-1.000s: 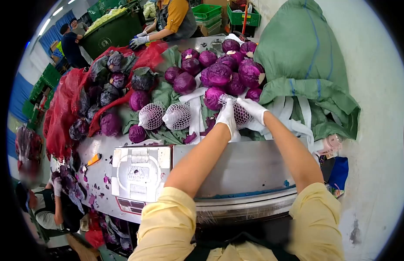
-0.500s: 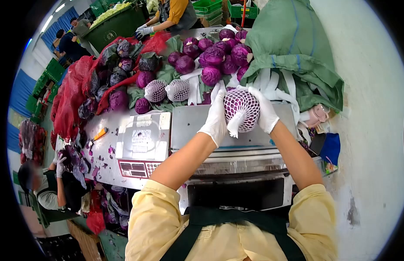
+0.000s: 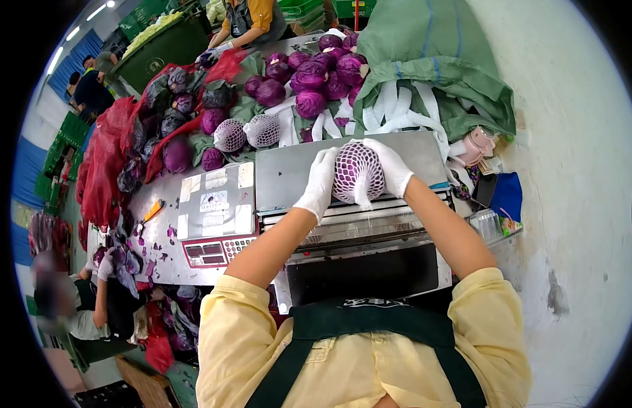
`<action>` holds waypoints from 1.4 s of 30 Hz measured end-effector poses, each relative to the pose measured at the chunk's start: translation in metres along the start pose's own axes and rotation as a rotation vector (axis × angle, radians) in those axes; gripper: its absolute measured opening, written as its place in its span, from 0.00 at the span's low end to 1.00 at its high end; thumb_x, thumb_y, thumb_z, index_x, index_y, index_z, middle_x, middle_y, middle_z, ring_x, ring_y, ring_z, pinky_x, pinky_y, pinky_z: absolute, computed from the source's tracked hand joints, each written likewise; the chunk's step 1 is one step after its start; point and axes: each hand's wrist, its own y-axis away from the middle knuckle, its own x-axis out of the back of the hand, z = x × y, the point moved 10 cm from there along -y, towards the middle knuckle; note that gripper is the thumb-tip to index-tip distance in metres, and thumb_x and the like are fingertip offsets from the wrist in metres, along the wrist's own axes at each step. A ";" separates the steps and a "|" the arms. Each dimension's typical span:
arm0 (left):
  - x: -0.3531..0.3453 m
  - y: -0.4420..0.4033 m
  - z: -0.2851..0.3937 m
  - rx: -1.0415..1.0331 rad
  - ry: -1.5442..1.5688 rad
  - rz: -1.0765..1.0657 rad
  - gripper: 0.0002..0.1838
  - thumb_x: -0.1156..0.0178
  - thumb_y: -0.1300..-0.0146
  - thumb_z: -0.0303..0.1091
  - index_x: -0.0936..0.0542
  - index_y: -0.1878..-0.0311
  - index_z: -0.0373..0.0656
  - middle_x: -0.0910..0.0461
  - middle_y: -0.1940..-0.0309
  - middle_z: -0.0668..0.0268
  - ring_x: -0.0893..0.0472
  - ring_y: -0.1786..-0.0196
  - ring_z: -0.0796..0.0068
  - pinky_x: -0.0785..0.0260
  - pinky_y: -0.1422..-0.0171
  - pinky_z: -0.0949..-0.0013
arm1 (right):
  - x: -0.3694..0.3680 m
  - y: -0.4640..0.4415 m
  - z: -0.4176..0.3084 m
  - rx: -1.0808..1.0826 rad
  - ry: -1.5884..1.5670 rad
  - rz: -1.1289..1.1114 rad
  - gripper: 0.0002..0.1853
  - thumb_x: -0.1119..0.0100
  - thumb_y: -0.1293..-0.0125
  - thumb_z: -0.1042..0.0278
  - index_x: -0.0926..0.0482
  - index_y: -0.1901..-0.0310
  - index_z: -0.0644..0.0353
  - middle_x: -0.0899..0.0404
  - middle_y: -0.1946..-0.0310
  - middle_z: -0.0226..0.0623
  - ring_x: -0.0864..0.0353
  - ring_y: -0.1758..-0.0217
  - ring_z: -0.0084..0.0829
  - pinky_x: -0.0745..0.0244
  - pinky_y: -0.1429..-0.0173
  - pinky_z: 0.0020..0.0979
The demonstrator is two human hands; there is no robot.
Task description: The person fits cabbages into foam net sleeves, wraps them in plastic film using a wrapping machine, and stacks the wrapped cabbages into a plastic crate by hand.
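A red cabbage in a white foam net sits between my two gloved hands, the net's loose tail hanging toward me. My left hand presses its left side, and my right hand curves around its upper right. Both hands are closed on it, over the front part of a flat metal plate on a machine. Whether the cabbage touches the plate I cannot tell. Two more netted cabbages lie beyond the plate's left end, near a heap of bare red cabbages.
Left of the plate stands a weighing scale, with an orange-handled knife beyond it. Loose white foam nets spill from a green sack. Red mesh sacks line the left. Co-workers stand at the far side and at left.
My hands have brought the netted cabbage closer to me, toward the plate's front edge. The head view has shifted slightly. Both hands still hold the cabbage.
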 end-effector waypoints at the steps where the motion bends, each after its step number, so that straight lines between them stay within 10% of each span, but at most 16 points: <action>1: 0.007 -0.003 -0.008 0.000 0.075 0.019 0.18 0.55 0.27 0.43 0.24 0.49 0.39 0.18 0.57 0.63 0.19 0.57 0.73 0.28 0.48 0.68 | 0.001 -0.003 0.006 -0.072 -0.002 0.048 0.17 0.54 0.28 0.58 0.22 0.50 0.61 0.17 0.59 0.33 0.18 0.58 0.27 0.23 0.48 0.32; 5: 0.038 -0.011 -0.004 -0.148 -0.128 0.091 0.24 0.52 0.28 0.49 0.26 0.42 0.37 0.21 0.53 0.57 0.21 0.51 0.65 0.32 0.41 0.65 | -0.006 -0.003 -0.005 -0.097 0.153 0.071 0.18 0.50 0.31 0.57 0.21 0.53 0.65 0.18 0.61 0.34 0.20 0.58 0.24 0.27 0.49 0.27; 8: 0.049 0.051 0.077 -0.557 -0.845 0.301 0.26 0.49 0.30 0.52 0.26 0.38 0.43 0.26 0.43 0.51 0.25 0.41 0.58 0.35 0.35 0.60 | -0.010 0.037 -0.084 0.539 1.126 0.124 0.17 0.47 0.33 0.59 0.22 0.47 0.58 0.20 0.59 0.43 0.20 0.52 0.37 0.27 0.46 0.32; 10: 0.069 0.082 0.093 -0.670 -0.770 0.093 0.19 0.41 0.34 0.34 0.25 0.41 0.44 0.21 0.50 0.58 0.19 0.51 0.64 0.27 0.45 0.67 | -0.029 0.093 -0.117 0.930 1.627 -0.026 0.19 0.41 0.37 0.61 0.24 0.44 0.53 0.23 0.54 0.44 0.23 0.50 0.45 0.27 0.45 0.37; 13: 0.070 0.152 0.100 -1.091 -1.600 -0.105 0.20 0.35 0.45 0.32 0.22 0.46 0.53 0.22 0.55 0.64 0.20 0.62 0.61 0.27 0.57 0.60 | -0.006 0.140 -0.095 0.890 2.110 -0.416 0.32 0.32 0.49 0.64 0.28 0.39 0.48 0.26 0.51 0.38 0.24 0.49 0.40 0.28 0.46 0.40; 16: 0.079 0.165 0.070 -1.065 -1.960 -0.280 0.21 0.37 0.46 0.32 0.23 0.47 0.56 0.24 0.49 0.66 0.19 0.61 0.63 0.25 0.56 0.58 | 0.027 0.165 -0.065 0.787 2.412 -0.602 0.33 0.33 0.50 0.60 0.29 0.38 0.37 0.27 0.55 0.33 0.23 0.55 0.32 0.28 0.58 0.35; 24: 0.021 0.154 0.028 -1.063 -1.691 -0.515 0.20 0.43 0.44 0.30 0.21 0.46 0.58 0.25 0.42 0.61 0.17 0.59 0.60 0.22 0.57 0.60 | 0.020 0.149 -0.018 0.636 2.072 -0.568 0.07 0.43 0.42 0.70 0.24 0.61 0.53 0.24 0.62 0.35 0.20 0.60 0.37 0.23 0.62 0.38; 26: 0.036 0.154 0.039 -0.802 -1.190 -0.378 0.10 0.45 0.35 0.29 0.19 0.52 0.50 0.22 0.45 0.58 0.16 0.58 0.65 0.23 0.61 0.65 | 0.034 0.150 -0.032 0.336 1.702 -0.339 0.05 0.44 0.38 0.71 0.26 0.61 0.59 0.22 0.63 0.39 0.18 0.61 0.39 0.22 0.63 0.35; 28: 0.069 0.159 0.035 -0.029 -0.797 -0.201 0.08 0.47 0.29 0.31 0.20 0.56 0.41 0.17 0.54 0.59 0.15 0.61 0.72 0.24 0.64 0.73 | 0.035 0.167 -0.054 0.092 1.438 -0.224 0.04 0.46 0.34 0.71 0.27 0.61 0.61 0.20 0.65 0.41 0.15 0.65 0.35 0.22 0.63 0.31; 33: 0.052 0.177 0.140 -0.615 -0.260 -0.360 0.14 0.42 0.33 0.29 0.27 0.46 0.36 0.20 0.47 0.57 0.17 0.50 0.69 0.25 0.45 0.73 | -0.003 0.165 -0.155 0.346 0.759 -0.037 0.01 0.49 0.32 0.76 0.27 0.61 0.61 0.18 0.64 0.36 0.16 0.62 0.25 0.21 0.56 0.26; 36: -0.001 0.143 0.159 -0.813 -0.815 -0.373 0.54 0.22 0.58 0.39 0.42 0.28 0.37 0.47 0.26 0.51 0.44 0.25 0.57 0.52 0.22 0.58 | -0.023 0.129 -0.180 1.094 1.333 0.108 0.13 0.49 0.36 0.83 0.25 0.51 0.60 0.18 0.64 0.36 0.16 0.60 0.28 0.22 0.54 0.26; 39: -0.021 0.085 0.089 -0.968 -1.293 -0.517 0.68 0.19 0.70 0.51 0.47 0.25 0.42 0.52 0.25 0.44 0.50 0.23 0.51 0.54 0.21 0.58 | -0.033 0.072 -0.107 1.022 1.288 -0.250 0.26 0.46 0.40 0.80 0.34 0.38 0.58 0.22 0.56 0.48 0.20 0.54 0.44 0.25 0.48 0.36; 41: -0.025 0.064 0.080 -0.781 -0.889 -0.513 0.64 0.20 0.63 0.49 0.48 0.25 0.46 0.43 0.28 0.46 0.38 0.27 0.54 0.45 0.24 0.59 | -0.046 0.057 -0.069 0.936 1.375 -0.345 0.37 0.42 0.40 0.74 0.45 0.29 0.57 0.27 0.47 0.58 0.24 0.45 0.53 0.29 0.39 0.41; 42: -0.023 0.055 0.081 -0.659 -0.858 -0.462 0.60 0.21 0.59 0.49 0.46 0.25 0.46 0.35 0.32 0.50 0.31 0.32 0.61 0.40 0.27 0.62 | -0.020 0.026 -0.050 0.496 1.257 -0.270 0.45 0.36 0.42 0.75 0.54 0.27 0.57 0.30 0.40 0.56 0.27 0.37 0.48 0.32 0.34 0.36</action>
